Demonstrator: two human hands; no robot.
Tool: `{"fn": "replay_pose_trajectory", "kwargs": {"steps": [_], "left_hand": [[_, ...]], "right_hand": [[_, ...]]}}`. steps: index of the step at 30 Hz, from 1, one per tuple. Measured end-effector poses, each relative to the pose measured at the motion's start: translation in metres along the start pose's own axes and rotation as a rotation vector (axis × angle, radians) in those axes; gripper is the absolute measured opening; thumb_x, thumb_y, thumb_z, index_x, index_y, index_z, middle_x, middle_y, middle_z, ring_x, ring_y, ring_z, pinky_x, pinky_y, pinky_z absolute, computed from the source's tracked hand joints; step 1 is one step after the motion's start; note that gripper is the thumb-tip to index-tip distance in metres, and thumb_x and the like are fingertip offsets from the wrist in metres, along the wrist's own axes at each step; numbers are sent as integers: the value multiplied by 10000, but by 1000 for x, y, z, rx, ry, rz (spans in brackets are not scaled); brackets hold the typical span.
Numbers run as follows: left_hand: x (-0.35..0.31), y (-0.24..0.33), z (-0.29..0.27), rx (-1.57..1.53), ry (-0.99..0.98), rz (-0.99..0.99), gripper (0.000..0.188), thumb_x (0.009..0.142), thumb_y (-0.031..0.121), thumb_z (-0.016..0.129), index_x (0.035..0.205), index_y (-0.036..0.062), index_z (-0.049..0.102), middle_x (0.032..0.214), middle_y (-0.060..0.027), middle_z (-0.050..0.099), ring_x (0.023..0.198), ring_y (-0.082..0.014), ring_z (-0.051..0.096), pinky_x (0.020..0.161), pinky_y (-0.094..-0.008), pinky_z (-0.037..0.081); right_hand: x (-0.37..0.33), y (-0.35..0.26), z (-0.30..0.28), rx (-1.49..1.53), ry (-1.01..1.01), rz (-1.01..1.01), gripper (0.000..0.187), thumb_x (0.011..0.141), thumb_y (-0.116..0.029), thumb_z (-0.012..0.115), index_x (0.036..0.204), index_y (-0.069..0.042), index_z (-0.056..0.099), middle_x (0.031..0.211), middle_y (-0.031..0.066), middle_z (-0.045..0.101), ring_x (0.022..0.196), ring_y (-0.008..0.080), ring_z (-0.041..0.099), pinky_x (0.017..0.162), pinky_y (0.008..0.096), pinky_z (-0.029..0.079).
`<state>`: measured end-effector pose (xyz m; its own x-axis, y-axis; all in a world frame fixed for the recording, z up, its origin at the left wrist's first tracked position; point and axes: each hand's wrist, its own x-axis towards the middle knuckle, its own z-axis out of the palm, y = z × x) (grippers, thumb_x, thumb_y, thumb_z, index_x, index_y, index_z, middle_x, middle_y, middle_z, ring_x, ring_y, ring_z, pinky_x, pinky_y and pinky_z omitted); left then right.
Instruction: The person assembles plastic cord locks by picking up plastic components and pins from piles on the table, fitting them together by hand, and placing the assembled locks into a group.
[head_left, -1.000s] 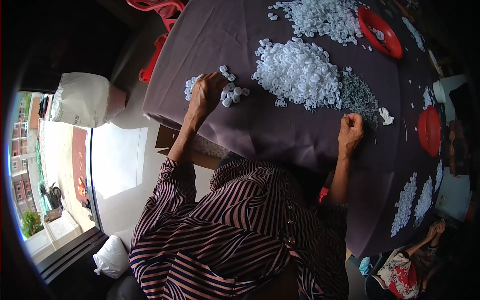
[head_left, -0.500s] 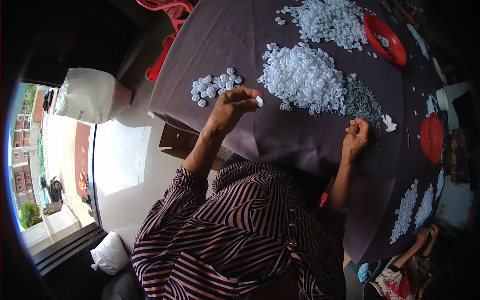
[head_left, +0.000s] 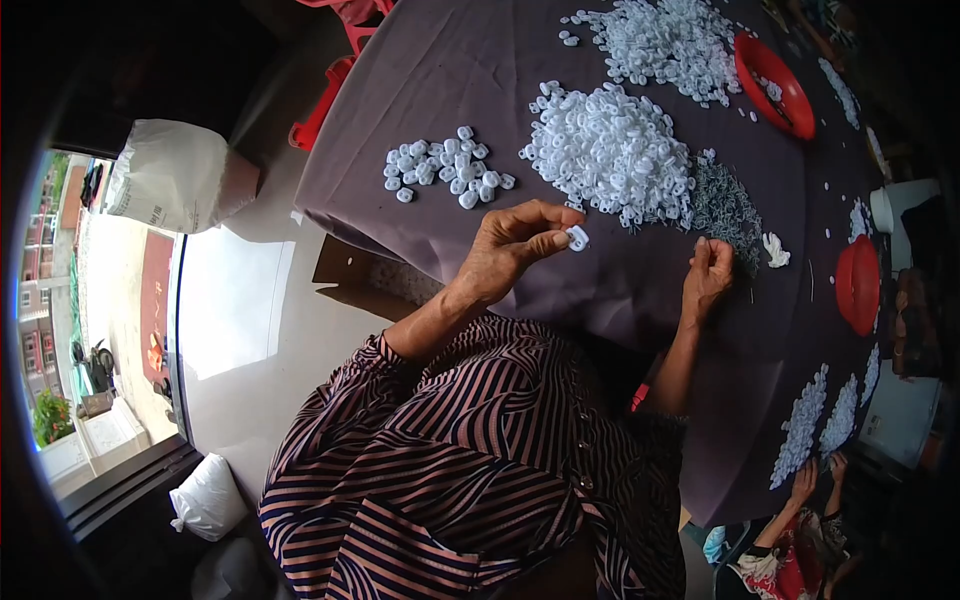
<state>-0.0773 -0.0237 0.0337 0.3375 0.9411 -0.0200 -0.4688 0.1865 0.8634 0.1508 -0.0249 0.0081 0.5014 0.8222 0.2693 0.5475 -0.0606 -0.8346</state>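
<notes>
Between thumb and forefinger, my left hand [head_left: 515,248] pinches a small white plastic clip [head_left: 577,238] with a dark opening. It is held over the near part of the table, in front of a big heap of similar white clips [head_left: 610,150]. My right hand [head_left: 708,275] has its fingertips pressed together just in front of a pile of thin grey nails [head_left: 725,205]. Whatever sits in those fingertips is too small to make out. To the left of the heap lies a looser group of white clips [head_left: 450,165].
A dark cloth covers the table [head_left: 400,90]. Farther off are another white heap [head_left: 665,50], a red bowl [head_left: 775,85] and a second red bowl [head_left: 858,285]. Flat rows of white pieces [head_left: 800,430] lie at right, near another person's hands [head_left: 805,485]. An open carton [head_left: 365,280] stands below.
My left hand has moved right and nearer to me, toward the right hand, with a clip in its fingers. The loose group at left has more clips. My right hand stays near the nails.
</notes>
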Motion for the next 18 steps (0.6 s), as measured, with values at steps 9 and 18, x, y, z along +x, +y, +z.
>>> {"fn": "replay_pose_trajectory", "kwargs": {"steps": [9,18], "left_hand": [[-22,0,-6,-76,-65,149,134,693,25,501,826,7,500,767,-26,511,723,-77,463,671,-195,369],[-74,4,-36,194,-50,255,198,710,13,473,906,-12,472,798,-38,487,740,-77,447,678,-191,355]], "right_hand": [[-19,-14,11,-45,-11,-17,152,714,-156,476,667,-16,440,542,10,416,475,74,389,451,209,333],[-63,-24,31,-21,-7,-86,141,711,-138,480,660,-19,424,522,15,413,443,85,388,416,217,332]]}}
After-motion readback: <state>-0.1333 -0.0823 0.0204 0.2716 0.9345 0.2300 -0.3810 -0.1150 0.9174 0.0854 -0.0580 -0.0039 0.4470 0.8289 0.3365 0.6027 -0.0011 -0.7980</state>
